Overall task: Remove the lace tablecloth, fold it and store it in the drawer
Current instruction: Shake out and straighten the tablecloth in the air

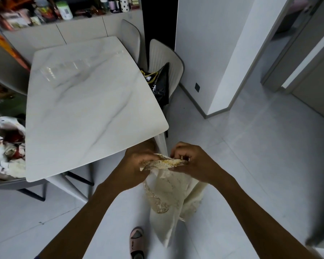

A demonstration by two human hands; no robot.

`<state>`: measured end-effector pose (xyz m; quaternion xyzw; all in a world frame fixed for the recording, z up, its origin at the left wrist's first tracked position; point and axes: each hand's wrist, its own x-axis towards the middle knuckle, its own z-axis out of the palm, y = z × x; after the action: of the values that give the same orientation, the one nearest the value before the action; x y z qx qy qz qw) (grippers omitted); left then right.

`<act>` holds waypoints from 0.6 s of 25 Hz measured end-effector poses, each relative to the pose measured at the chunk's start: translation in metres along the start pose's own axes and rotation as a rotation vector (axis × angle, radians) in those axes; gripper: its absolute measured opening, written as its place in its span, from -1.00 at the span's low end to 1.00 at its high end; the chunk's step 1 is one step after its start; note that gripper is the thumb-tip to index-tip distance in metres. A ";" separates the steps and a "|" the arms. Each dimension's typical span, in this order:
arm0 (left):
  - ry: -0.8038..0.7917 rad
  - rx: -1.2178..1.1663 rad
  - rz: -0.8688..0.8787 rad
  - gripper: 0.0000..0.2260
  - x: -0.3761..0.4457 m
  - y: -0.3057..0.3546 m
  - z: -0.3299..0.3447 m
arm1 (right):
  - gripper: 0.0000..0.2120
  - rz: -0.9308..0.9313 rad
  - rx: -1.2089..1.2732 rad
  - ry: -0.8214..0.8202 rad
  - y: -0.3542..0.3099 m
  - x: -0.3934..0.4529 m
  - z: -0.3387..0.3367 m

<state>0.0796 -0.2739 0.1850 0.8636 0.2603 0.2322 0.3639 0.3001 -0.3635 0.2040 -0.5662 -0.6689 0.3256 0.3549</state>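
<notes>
1. Holding the lace tablecloth (168, 191) up in the air, both of my hands were out in front of me, just past the near corner of the worktop (94, 109).
2. My left hand (137, 165) was pinched shut on the top edge of the cloth, on its left end.
3. My right hand (193, 163) was pinched shut on the same edge, on its right end, with the fingers (178, 149) curled over it.
4. The two hands were close together, with only a short bunched strip of cloth between them.
5. The rest of the cloth hung straight down from my hands toward the floor (251, 165). It was cream in colour, with lace along its left side.
6. The cloth was off the worktop and did not touch it.
7. The white marble worktop had a clear plastic box (64, 71) lying on its far side.
8. A pink slipper (137, 242) was on the floor under my arms, just left of the hanging cloth.
9. A chair (166, 58) stood at the far right side of the worktop, with a black bag (160, 83) on it.
10. I could not see any drawer.
</notes>
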 end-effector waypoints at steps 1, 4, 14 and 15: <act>0.023 -0.100 -0.062 -0.66 -0.004 -0.003 0.002 | -0.78 0.008 0.026 -0.009 -0.002 0.000 -0.002; 0.047 -0.360 -0.202 -0.67 -0.011 -0.007 0.007 | -0.85 0.075 0.080 -0.054 -0.004 -0.008 -0.011; 0.055 -0.586 -0.316 -0.59 -0.003 0.009 0.028 | -0.76 0.174 -0.071 0.084 0.004 -0.041 -0.034; 0.056 -0.554 -0.302 -0.60 -0.002 0.009 0.028 | -0.73 0.143 -0.123 0.162 0.006 -0.046 -0.032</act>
<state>0.0974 -0.2947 0.1739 0.6765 0.3221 0.2613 0.6085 0.3352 -0.4065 0.2109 -0.6575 -0.6148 0.2617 0.3483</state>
